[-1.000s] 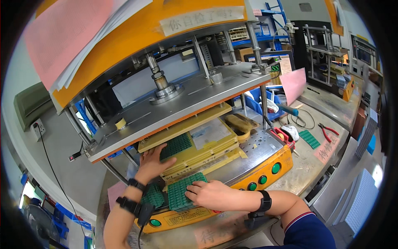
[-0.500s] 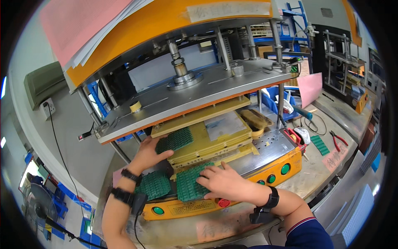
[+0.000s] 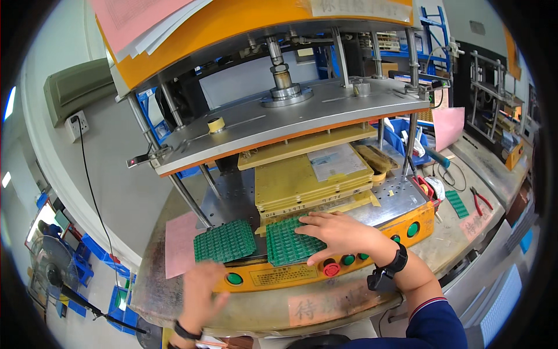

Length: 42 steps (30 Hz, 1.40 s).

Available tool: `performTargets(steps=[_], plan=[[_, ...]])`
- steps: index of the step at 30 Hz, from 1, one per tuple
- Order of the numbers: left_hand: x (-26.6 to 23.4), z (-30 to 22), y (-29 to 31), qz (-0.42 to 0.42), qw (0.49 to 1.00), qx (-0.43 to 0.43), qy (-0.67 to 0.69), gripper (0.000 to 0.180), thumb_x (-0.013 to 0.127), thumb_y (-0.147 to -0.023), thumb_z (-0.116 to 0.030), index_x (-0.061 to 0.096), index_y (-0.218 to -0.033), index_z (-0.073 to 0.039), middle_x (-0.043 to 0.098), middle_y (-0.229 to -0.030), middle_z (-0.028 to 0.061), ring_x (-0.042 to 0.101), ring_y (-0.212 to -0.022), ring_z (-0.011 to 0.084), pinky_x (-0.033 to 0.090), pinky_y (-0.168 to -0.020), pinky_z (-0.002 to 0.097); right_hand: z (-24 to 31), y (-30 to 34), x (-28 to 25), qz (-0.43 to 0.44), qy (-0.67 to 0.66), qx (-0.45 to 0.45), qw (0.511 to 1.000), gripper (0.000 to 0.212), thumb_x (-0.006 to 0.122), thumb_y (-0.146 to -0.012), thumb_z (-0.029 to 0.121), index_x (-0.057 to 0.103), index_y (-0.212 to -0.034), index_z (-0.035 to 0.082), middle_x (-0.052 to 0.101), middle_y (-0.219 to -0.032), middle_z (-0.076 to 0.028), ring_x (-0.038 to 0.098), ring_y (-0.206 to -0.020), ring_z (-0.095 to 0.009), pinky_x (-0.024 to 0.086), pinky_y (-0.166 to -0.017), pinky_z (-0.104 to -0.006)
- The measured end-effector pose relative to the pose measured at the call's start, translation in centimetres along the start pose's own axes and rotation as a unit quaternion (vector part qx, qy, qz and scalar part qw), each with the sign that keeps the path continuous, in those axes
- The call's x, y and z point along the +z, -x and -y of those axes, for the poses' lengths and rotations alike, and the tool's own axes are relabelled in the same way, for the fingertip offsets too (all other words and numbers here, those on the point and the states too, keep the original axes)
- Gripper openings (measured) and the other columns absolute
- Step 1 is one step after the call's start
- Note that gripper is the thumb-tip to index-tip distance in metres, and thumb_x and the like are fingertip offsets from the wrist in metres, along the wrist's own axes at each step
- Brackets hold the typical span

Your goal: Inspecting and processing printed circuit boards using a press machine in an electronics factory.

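Two piles of green circuit board panels lie side by side along the press's front edge. On the right pile (image 3: 282, 243) rests my right hand (image 3: 343, 235). Its fingers are spread over the right edge of the boards, and the thumb sits low beside the near corner. The left pile (image 3: 224, 241) has no hand on it. Nearer to me, my left hand (image 3: 202, 294) is blurred by motion; its thumb stands apart from the fingers and nothing shows in it. Behind the piles, the yellow layered fixture (image 3: 285, 180) carries a clear plate (image 3: 337, 163) and no green board on its left part.
Over the fixture hangs the press's metal plate (image 3: 244, 128) on steel columns. Buttons line its orange front panel (image 3: 285, 276), among them a red one (image 3: 331, 267). To the right lie red-handled pliers (image 3: 480, 200) and a small green board (image 3: 457, 205). A fan (image 3: 55, 273) stands lower left.
My left hand has left the fixture and come down toward me, and the green board it held is out of it. My right hand stays at the right pile. The view has shifted.
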<state>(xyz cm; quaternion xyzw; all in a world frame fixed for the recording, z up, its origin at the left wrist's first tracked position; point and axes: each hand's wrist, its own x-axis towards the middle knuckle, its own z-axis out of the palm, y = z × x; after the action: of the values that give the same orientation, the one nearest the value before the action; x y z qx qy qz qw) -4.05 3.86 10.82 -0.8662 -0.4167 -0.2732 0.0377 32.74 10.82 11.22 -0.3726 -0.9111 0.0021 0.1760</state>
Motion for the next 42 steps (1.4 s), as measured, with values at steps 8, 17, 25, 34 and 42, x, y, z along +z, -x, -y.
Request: performTargets(steps=[8, 17, 25, 34, 42], plan=[[10.3, -5.4, 9.1, 0.000, 1.000, -0.004, -0.005, 0.027, 0.068, -0.076, -0.024, 0.065, -0.100, -0.012, 0.064, -0.108, 0.0055, 0.056, -0.108, 0.0292, 0.041, -0.089, 0.0440, 4.0, -0.1, -3.5, -0.148, -0.010, 0.066, 0.987, 0.028, 0.065, -0.086, 0.019, 0.066, -0.111, 0.006, 0.067, -0.112, -0.011, 0.065, -0.098, -0.031, 0.054, -0.080, -0.0365], [11.2, -5.3, 9.3, -0.040, 0.998, -0.036, 0.015, 0.026, 0.071, -0.075, -0.028, 0.067, -0.096, -0.014, 0.065, -0.106, 0.0048, 0.057, -0.106, 0.0274, 0.042, -0.086, 0.0412, -4.2, -7.5, -1.3, -0.261, 0.054, 0.048, 0.963, 0.029, 0.064, -0.084, 0.013, 0.066, -0.112, 0.006, 0.061, -0.126, -0.012, 0.054, -0.121, -0.030, 0.049, -0.094, -0.0402], [11.6, -5.0, 9.4, -0.061, 0.998, -0.028, -0.001, 0.025, 0.070, -0.077, -0.031, 0.067, -0.095, -0.014, 0.065, -0.105, 0.0041, 0.058, -0.105, 0.0257, 0.042, -0.083, 0.0399, -6.6, -10.5, 0.2, -0.222, 0.001, 0.078, 0.972, 0.029, 0.064, -0.086, 0.015, 0.066, -0.114, 0.007, 0.058, -0.130, -0.011, 0.050, -0.125, -0.030, 0.046, -0.100, -0.0406], [11.5, -5.2, 9.3, -0.070, 0.997, -0.025, 0.002, 0.024, 0.070, -0.077, -0.032, 0.067, -0.095, -0.015, 0.065, -0.105, 0.0037, 0.058, -0.105, 0.0249, 0.042, -0.082, 0.0392, -6.9, -10.8, 0.4, -0.207, 0.002, 0.083, 0.975, 0.030, 0.064, -0.087, 0.017, 0.066, -0.115, 0.006, 0.058, -0.130, -0.012, 0.050, -0.126, -0.031, 0.045, -0.101, -0.0413], [11.4, -5.3, 9.2, -0.071, 0.997, -0.029, -0.001, 0.024, 0.070, -0.077, -0.031, 0.066, -0.095, -0.015, 0.065, -0.105, 0.0032, 0.059, -0.104, 0.0248, 0.042, -0.082, 0.0392, -7.4, -11.2, 0.4, -0.178, 0.009, 0.089, 0.980, 0.031, 0.062, -0.089, 0.026, 0.067, -0.113, 0.006, 0.059, -0.129, -0.012, 0.050, -0.125, -0.032, 0.046, -0.099, -0.0402]])
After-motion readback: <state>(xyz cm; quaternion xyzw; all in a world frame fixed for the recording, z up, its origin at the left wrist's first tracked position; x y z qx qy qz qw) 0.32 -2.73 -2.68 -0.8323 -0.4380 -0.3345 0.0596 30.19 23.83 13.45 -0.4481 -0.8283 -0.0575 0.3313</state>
